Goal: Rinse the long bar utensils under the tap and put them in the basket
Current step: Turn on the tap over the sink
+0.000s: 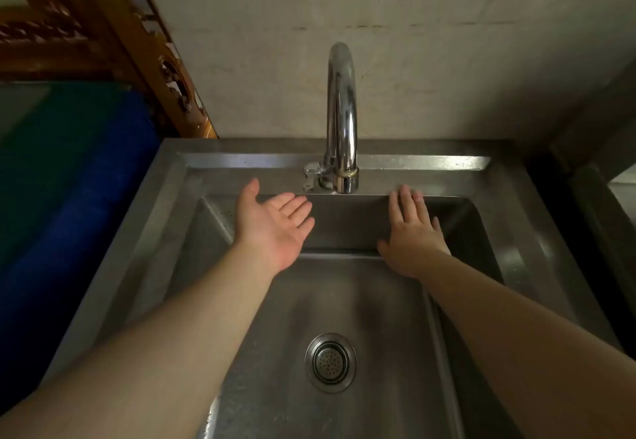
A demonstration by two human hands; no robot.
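Bar utensils and basket are nowhere in my view. Nearest, the sink (pixel 389 301) lies bare around its drain (pixel 330 363). My left hand (pixel 275 228) is spread palm-up, my right hand (pixel 411 235) flat, both holding nothing. Beyond, the tap (pixel 341 111) looks dry. I judge rinsing unstarted; next I need a utensil.

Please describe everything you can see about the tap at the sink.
The tap is a tall gooseneck spout of shiny chrome-looking metal. It stands upright on the back ledge of the steel sink, in front of the pale wall, and curves toward the camera. Its base has a brass-coloured ring, and a small lever handle sticks out to the picture's left. No water is seen running. Neither hand touches it.
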